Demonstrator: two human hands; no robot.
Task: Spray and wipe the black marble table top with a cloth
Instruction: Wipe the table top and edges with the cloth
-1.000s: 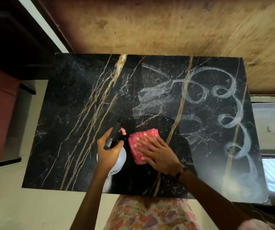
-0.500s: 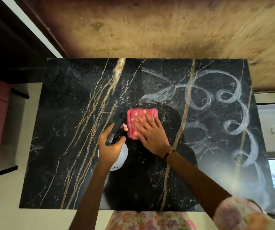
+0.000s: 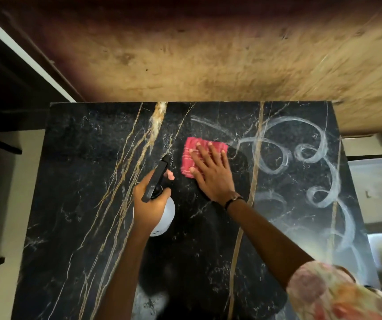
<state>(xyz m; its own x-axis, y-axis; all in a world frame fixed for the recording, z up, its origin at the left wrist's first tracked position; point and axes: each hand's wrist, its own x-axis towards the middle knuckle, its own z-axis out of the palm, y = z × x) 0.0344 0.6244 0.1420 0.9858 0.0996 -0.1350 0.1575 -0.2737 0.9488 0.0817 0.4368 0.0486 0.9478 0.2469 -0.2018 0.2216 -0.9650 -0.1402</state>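
Flatly, the right hand (image 3: 210,174) is pressing straight fingers (image 3: 205,155) on the pink cloth (image 3: 191,155) mid-counter (image 3: 74,204); the white swirls (image 3: 310,153) are lying to its right, nearer this hand; the left hand (image 3: 149,204) is gripping the spray bottle (image 3: 167,215) just beside the cloth, nozzle pointing away.

A folded pink cloth (image 3: 193,155) is laid flat on the gold-veined black marble table (image 3: 81,181), beside a white spray bottle (image 3: 165,215) held upright above it.
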